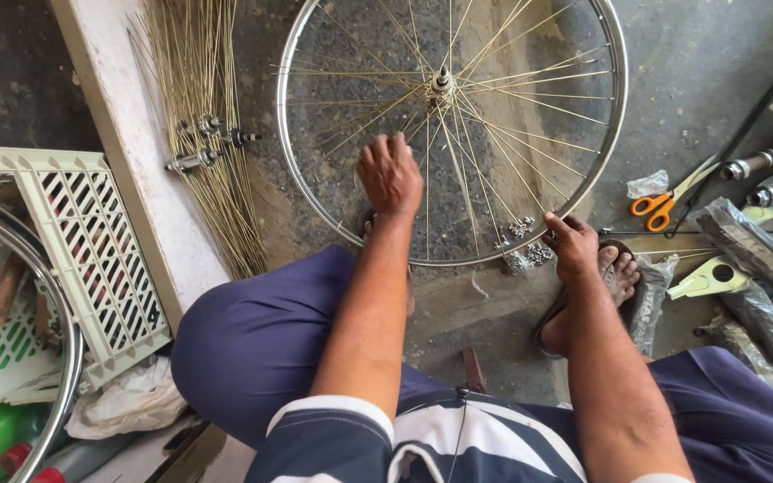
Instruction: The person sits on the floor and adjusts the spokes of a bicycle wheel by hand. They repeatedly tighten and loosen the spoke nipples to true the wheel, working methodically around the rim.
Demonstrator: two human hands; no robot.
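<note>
While the spoked bicycle wheel (452,130) lies flat on the concrete floor (700,72), the left hand (389,174) spreads open over its spokes and the right hand (573,246) pinches the rim. It looks light, its steel rim stiff but the thin spokes springy, so the rim is the safer hold.

Off to the left, a bundle of loose spokes (199,116) with spare hubs (208,143) lying across it, a white plastic crate (91,241) beside; orange-handled scissors (659,207) lie on the right
</note>
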